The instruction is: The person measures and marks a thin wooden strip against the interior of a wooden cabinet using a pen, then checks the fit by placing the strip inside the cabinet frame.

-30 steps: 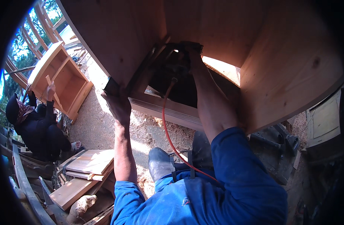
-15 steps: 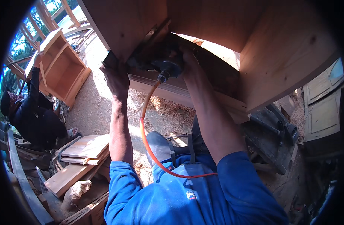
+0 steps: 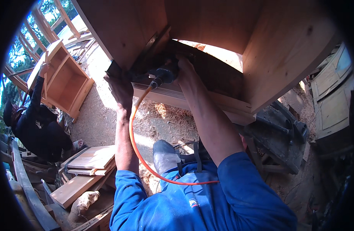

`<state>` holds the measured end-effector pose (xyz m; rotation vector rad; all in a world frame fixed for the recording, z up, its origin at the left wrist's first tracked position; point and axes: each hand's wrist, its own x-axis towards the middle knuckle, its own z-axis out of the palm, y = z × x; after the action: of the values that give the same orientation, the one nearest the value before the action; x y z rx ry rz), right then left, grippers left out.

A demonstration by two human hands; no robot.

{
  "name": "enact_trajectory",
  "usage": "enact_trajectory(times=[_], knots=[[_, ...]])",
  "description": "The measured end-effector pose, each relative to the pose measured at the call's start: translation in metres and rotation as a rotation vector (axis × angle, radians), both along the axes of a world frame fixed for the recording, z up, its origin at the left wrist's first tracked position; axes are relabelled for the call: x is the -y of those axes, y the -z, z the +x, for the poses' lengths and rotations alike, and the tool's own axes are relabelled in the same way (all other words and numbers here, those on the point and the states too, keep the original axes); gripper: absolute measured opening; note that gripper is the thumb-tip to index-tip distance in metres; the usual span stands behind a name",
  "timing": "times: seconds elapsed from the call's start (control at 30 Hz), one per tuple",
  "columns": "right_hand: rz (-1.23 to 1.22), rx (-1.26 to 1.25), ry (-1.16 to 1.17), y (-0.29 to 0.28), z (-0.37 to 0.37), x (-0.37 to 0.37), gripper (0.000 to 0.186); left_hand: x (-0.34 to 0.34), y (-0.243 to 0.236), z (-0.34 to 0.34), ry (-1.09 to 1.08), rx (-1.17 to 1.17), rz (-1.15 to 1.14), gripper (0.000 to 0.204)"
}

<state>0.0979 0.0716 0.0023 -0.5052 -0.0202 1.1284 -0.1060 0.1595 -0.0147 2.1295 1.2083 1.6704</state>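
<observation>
A wooden cabinet carcass (image 3: 285, 73) stands over my lap, its open inside facing me and its lower corner in deep shadow. My right hand (image 3: 185, 70) is closed round a dark air tool (image 3: 166, 75), shaped like a nail gun, within that corner; its nose is lost in the shadow. An orange air hose (image 3: 133, 134) runs from the tool's metal fitting down across my front. My left hand (image 3: 121, 89) grips the cabinet's lower left corner, next to a dark block-like piece (image 3: 113, 70). The fingertips of my left hand are mostly hidden.
At far left a crouching person (image 3: 42, 123) holds a smaller wooden cabinet (image 3: 69, 79). Stacked boards (image 3: 90, 158) lie near my left elbow. A dark metal stand (image 3: 279, 133) sits at right, with panelled doors (image 3: 333, 104) beyond it. Wood shavings cover the ground (image 3: 103, 111).
My right hand has moved a little left with the air tool, and the hose has swung left with it. My left hand stays at the corner. The view has shifted slightly.
</observation>
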Motion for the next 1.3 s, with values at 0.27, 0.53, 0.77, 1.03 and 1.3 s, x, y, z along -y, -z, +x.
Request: enact_trajectory(times=[0.27, 0.53, 0.77, 1.03, 1.3], knots=[[-0.044, -0.005, -0.085, -0.003, 0.007, 0.007, 0.021, 0.007, -0.008, 0.005, -0.017, 0.029, -0.031, 0.049], [0.068, 0.134, -0.122, 0.012, 0.012, 0.004, 0.024, 0.003, -0.007, 0.002, 0.010, 0.000, 0.047, 0.048], [0.014, 0.075, -0.074, 0.004, 0.005, 0.007, 0.021, -0.001, 0.001, -0.001, -0.029, -0.098, 0.111, 0.043], [-0.010, 0.019, -0.112, 0.007, 0.011, 0.003, 0.020, -0.007, 0.003, -0.003, 0.064, -0.004, 0.167, 0.042], [-0.005, 0.051, -0.127, 0.003, 0.008, 0.010, 0.020, -0.004, 0.003, 0.002, -0.023, 0.005, 0.120, 0.041]])
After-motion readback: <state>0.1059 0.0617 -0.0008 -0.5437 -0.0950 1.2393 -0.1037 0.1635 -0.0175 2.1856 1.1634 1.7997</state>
